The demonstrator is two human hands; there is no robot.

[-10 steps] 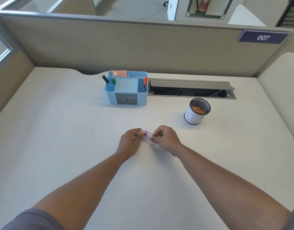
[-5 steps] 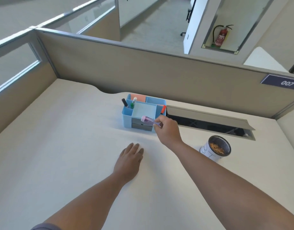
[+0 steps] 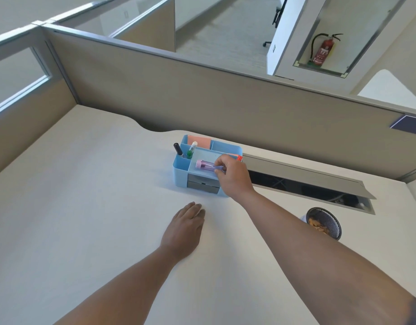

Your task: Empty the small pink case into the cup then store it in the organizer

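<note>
While right hand grips pink case over organizer tray, left hand flat, released.

Beige cubicle partition, pale desk, grey carpet, recessed fire extinguisher

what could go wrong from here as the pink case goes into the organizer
1. The right hand pinches only one end of the pink case, lying sideways above the organizer's shallow front tray; released early, it might roll or bounce out onto the desk.
2. The forearm reaches just past the cup, which holds loose contents. A careless pull back could tip it.
3. The left hand lies flat, not steadying the organizer, which may slide.
</note>
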